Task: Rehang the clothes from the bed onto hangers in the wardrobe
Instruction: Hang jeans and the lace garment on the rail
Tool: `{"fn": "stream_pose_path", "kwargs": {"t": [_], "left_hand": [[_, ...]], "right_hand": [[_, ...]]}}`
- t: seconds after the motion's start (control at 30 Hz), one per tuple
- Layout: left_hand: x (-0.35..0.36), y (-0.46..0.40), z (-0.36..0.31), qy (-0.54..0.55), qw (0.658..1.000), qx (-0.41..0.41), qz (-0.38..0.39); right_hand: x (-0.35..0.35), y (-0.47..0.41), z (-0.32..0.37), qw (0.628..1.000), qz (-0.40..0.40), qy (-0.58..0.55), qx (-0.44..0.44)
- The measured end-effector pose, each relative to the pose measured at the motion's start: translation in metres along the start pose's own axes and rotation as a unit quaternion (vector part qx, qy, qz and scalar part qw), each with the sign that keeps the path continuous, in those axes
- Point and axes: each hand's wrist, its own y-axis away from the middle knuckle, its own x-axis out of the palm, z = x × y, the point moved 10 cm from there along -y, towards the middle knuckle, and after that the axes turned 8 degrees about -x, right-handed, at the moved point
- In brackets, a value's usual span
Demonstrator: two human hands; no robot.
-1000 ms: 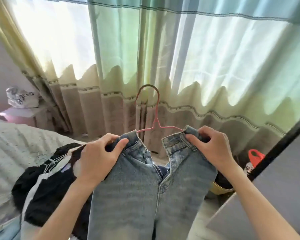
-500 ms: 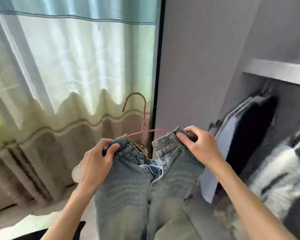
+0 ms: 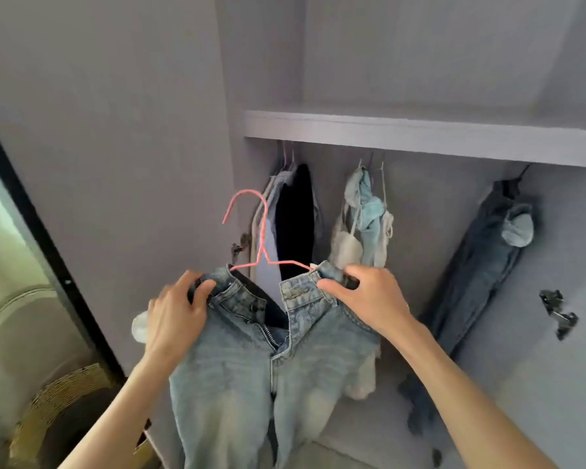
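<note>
Left hand [image 3: 175, 311] and right hand [image 3: 369, 299] each pinch a waistband corner of the jeans [image 3: 268, 367], held up on a pink hanger [image 3: 263, 231]. Beyond, the wardrobe [image 3: 403, 130] with hung clothes [image 3: 293, 214].

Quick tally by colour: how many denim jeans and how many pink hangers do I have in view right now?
Light blue jeans held by both hands: 1
Dark blue jeans hanging in wardrobe: 1
Pink hanger: 1
Total: 3
</note>
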Motion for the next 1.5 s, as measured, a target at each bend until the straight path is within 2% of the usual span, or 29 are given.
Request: {"fn": "stream_pose_path", "kwargs": {"t": [0.07, 0.17, 0.3, 0.43, 0.5, 0.63, 0.77, 0.87, 0.97, 1.07, 1.23, 1.4, 1.5], "left_hand": [[0.025, -0.009, -0.026, 0.002, 0.999, 0.034, 0.031], [0.059, -0.004, -0.063, 0.01, 0.994, 0.083, 0.066], [0.113, 0.002, -0.107, 0.047, 0.98, 0.153, 0.116], [0.164, 0.011, -0.156, 0.083, 0.96, 0.206, 0.169], [0.184, 0.018, -0.182, 0.088, 0.952, 0.229, 0.181], [0.225, 0.035, -0.239, 0.102, 0.93, 0.273, 0.223], [0.265, 0.05, -0.289, 0.096, 0.897, 0.333, 0.275], [0.267, 0.057, -0.323, 0.093, 0.88, 0.402, 0.235], [0.252, 0.056, -0.352, 0.076, 0.859, 0.489, 0.13], [0.234, 0.042, -0.379, 0.042, 0.844, 0.533, 0.044], [0.226, 0.003, -0.418, -0.002, 0.846, 0.53, -0.059], [0.237, -0.044, -0.434, -0.008, 0.868, 0.486, -0.097], [0.25, -0.058, -0.438, -0.023, 0.859, 0.497, -0.123]], "right_hand": [[-0.018, 0.01, -0.01, 0.999, -0.025, 0.044, 0.011], [-0.042, 0.03, -0.03, 0.996, -0.011, 0.084, 0.041], [-0.065, 0.064, -0.066, 0.989, 0.03, 0.084, 0.114], [-0.09, 0.094, -0.095, 0.982, 0.03, 0.016, 0.187], [-0.107, 0.103, -0.109, 0.978, 0.009, 0.027, 0.207], [-0.147, 0.121, -0.145, 0.958, -0.097, 0.079, 0.26], [-0.157, 0.139, -0.191, 0.932, -0.158, 0.048, 0.321], [-0.152, 0.142, -0.226, 0.908, -0.194, 0.023, 0.372], [-0.146, 0.128, -0.253, 0.892, -0.211, 0.001, 0.4], [-0.152, 0.099, -0.274, 0.886, -0.221, -0.01, 0.407], [-0.171, 0.045, -0.305, 0.873, -0.275, -0.057, 0.398], [-0.166, -0.002, -0.347, 0.852, -0.321, -0.088, 0.404], [-0.17, -0.023, -0.368, 0.842, -0.355, -0.073, 0.399]]}}
